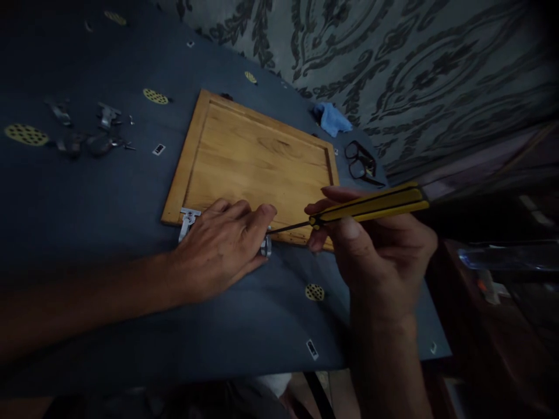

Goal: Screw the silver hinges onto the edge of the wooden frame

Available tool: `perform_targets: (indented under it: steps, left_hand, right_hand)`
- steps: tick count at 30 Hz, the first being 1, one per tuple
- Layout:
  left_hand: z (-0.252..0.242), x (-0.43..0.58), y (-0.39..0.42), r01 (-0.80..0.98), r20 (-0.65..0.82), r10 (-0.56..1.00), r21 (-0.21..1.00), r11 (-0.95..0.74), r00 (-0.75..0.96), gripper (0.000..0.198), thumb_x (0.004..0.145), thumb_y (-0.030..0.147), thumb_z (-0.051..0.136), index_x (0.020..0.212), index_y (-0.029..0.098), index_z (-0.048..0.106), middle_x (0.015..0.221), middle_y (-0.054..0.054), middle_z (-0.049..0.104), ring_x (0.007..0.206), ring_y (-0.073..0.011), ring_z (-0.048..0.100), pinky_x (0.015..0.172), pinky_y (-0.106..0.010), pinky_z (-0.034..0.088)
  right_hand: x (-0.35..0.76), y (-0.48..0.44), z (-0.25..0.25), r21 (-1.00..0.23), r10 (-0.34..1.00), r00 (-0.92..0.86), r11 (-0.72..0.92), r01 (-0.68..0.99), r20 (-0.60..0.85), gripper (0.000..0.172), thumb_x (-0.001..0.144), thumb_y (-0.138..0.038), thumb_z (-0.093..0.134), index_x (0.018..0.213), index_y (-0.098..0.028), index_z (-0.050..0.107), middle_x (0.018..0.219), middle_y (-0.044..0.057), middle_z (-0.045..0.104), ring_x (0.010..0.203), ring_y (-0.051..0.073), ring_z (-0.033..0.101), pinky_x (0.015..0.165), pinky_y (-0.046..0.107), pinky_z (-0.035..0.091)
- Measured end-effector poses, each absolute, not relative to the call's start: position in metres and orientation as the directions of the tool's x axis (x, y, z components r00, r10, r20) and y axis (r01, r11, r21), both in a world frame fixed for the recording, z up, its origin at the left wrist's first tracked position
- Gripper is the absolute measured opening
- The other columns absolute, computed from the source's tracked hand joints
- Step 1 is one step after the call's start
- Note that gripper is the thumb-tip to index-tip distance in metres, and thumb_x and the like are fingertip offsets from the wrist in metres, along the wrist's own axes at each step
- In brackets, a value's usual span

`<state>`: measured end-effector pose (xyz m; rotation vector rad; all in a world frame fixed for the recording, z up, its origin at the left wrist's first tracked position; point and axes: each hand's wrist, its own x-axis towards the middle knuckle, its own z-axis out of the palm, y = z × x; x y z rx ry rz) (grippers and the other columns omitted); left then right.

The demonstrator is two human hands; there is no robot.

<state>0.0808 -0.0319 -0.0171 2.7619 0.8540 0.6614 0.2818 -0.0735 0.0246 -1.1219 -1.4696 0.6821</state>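
A wooden cabinet door [257, 157] with a raised frame lies on the dark blue cloth. My left hand [218, 244] rests over its near edge, index finger and thumb closed around a metal hinge [266, 245] that is mostly covered. A second hinge [189, 220] sits at the door's near left corner, partly behind that hand. In my right hand [375, 244] is a yellow-handled screwdriver [371, 208], gripped along the handle. Its thin shaft points left, and the tip reaches the hinge beside my left index finger; whether it sits in a screw cannot be made out.
Several loose metal hinges [107, 115] and small screws lie at the left on the patterned tablecloth [131, 192]. A blue cloth [332, 119] and dark-framed glasses [360, 162] lie beyond the door, near the patterned wall [393, 64]. Dark furniture stands at the right.
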Motion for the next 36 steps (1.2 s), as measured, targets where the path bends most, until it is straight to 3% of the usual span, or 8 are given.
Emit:
perform_targets:
  steps: [7,14,17,20,26,36]
  left_hand:
    - [-0.015,0.079,-0.032,0.48,0.378,0.549,0.268,-0.835,0.745,0.05,0.092,0.029,0.075,0.127,0.01,0.044,0.108,-0.011,0.075,0.099,-0.0264,0.07,0.082,-0.036,0.046]
    - [-0.016,0.079,-0.033,0.474,0.333,0.568,0.323,-0.819,0.753,0.047,0.094,0.027,0.073,0.127,0.011,0.043,0.118,-0.013,0.075,0.108,-0.0269,0.069,0.086,-0.037,0.045]
    - [-0.016,0.08,-0.032,0.482,0.328,0.574,0.324,-0.814,0.75,0.05,0.093,0.028,0.075,0.128,0.011,0.042,0.121,-0.014,0.074,0.11,-0.0277,0.069,0.087,-0.037,0.045]
    - [-0.016,0.081,-0.032,0.495,0.323,0.577,0.306,-0.814,0.75,0.051,0.093,0.03,0.075,0.128,0.011,0.042,0.12,-0.014,0.075,0.11,-0.028,0.069,0.088,-0.037,0.045]
    - [-0.016,0.08,-0.032,0.503,0.321,0.581,0.296,-0.812,0.748,0.053,0.094,0.033,0.074,0.131,0.011,0.041,0.119,-0.013,0.074,0.109,-0.0285,0.069,0.087,-0.037,0.047]
    - [-0.018,0.08,-0.032,0.502,0.325,0.593,0.324,-0.802,0.737,0.053,0.093,0.032,0.074,0.131,0.013,0.043,0.114,-0.01,0.075,0.105,-0.0274,0.069,0.087,-0.038,0.048]
  right_hand:
    - [0.277,-0.078,0.022,-0.889,0.895,0.15,0.373,0.264,0.42,0.007,0.085,-0.028,0.084,0.091,-0.024,0.081,0.095,0.001,0.081,0.05,0.008,0.064,0.047,0.022,0.058]
    - [0.281,-0.081,0.02,-0.904,0.923,0.097,0.338,0.262,0.373,0.027,0.09,-0.027,0.079,0.117,-0.03,0.079,0.101,0.001,0.081,0.059,0.011,0.069,0.057,0.025,0.063]
    - [0.282,-0.082,0.018,-0.884,0.908,0.112,0.356,0.303,0.403,0.017,0.089,-0.022,0.08,0.105,-0.028,0.082,0.099,0.001,0.08,0.066,0.012,0.071,0.058,0.025,0.062]
    - [0.278,-0.08,0.018,-0.876,0.893,0.137,0.373,0.306,0.428,0.007,0.087,-0.023,0.083,0.093,-0.024,0.081,0.096,0.001,0.08,0.058,0.009,0.067,0.053,0.024,0.06]
    - [0.265,-0.076,0.022,-0.876,0.883,0.173,0.372,0.308,0.436,0.014,0.082,-0.029,0.087,0.088,-0.022,0.076,0.084,-0.001,0.08,0.049,0.008,0.064,0.048,0.023,0.059]
    - [0.253,-0.073,0.019,-0.791,0.686,0.393,0.531,0.303,0.612,0.013,0.086,-0.03,0.084,0.087,-0.025,0.072,0.082,-0.006,0.078,0.046,0.008,0.063,0.04,0.024,0.052]
